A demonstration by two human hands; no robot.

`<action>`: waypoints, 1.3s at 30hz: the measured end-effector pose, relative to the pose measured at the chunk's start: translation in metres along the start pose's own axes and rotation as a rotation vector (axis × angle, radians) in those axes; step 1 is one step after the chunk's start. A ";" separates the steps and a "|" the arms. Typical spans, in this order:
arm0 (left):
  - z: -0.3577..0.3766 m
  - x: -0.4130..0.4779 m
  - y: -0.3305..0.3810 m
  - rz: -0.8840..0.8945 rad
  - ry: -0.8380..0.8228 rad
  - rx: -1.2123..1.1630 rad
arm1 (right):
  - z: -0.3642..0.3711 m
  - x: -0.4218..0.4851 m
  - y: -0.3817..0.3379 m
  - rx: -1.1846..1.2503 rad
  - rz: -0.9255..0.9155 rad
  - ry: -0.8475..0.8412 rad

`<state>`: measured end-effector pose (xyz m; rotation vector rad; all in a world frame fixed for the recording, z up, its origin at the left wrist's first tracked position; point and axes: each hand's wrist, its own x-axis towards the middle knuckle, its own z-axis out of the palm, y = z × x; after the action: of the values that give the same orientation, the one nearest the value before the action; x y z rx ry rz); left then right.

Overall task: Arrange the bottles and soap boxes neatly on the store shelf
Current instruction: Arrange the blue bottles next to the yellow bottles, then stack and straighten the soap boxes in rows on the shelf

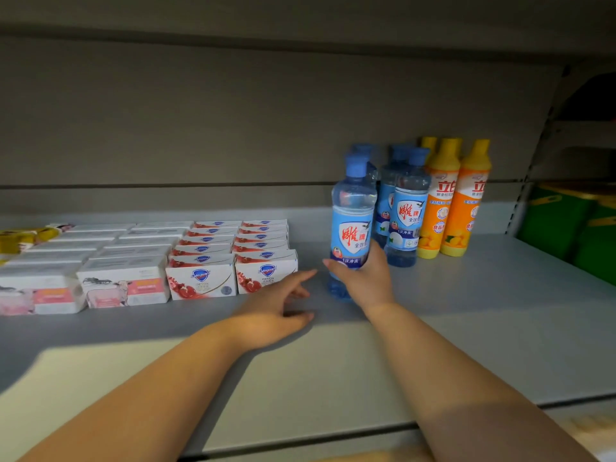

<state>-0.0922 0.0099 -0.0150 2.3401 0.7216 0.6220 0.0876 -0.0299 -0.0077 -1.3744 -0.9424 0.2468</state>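
Sliding the loose bottle back into its group looks like the step in hand, and the shelf (pixel 483 328) sets the lines to work to: a broad grey board whose front edge runs under both forearms and whose back edge meets the rear panel. Soap boxes (pixel 200 261) fill its left half in tidy rows reaching the back edge. Right of centre, toward the back edge, the blue bottles (pixel 405 208) stand upright, with the orange bottles (pixel 443 201) just beside them on the right. One blue bottle (pixel 353 211) stands forward of that cluster, between it and the boxes. The right hand (pixel 365 278) grips it low, its fingers (pixel 328 262) curled round the lower label; whether the base is on the board, I cannot tell. The left hand (pixel 276 311) rests on the shelf just left of the bottle, relaxed and holding nothing, its index finger (pixel 306 273) pointing at the base but apart from it. With so low a grip the bottle could tip, so it is best kept vertical, eased back and right until level with the front blue bottle, label facing the front edge.
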 end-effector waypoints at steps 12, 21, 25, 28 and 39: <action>-0.005 0.002 -0.004 0.053 -0.012 0.123 | -0.002 0.048 0.025 -0.359 0.056 0.275; -0.003 0.007 -0.010 0.029 -0.024 -0.009 | 0.003 0.068 0.031 -0.378 0.104 0.305; -0.003 0.006 -0.009 0.032 -0.012 -0.026 | 0.008 0.057 0.026 -0.662 -0.006 0.429; -0.002 0.007 -0.009 0.020 -0.005 -0.042 | 0.015 0.053 0.020 -0.668 -0.352 0.333; -0.003 0.007 -0.010 -0.021 0.004 -0.166 | 0.048 0.094 0.037 -0.525 0.095 -0.231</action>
<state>-0.0925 0.0218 -0.0177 2.1771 0.6692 0.6527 0.1263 0.0748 -0.0054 -1.9049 -1.1874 0.2428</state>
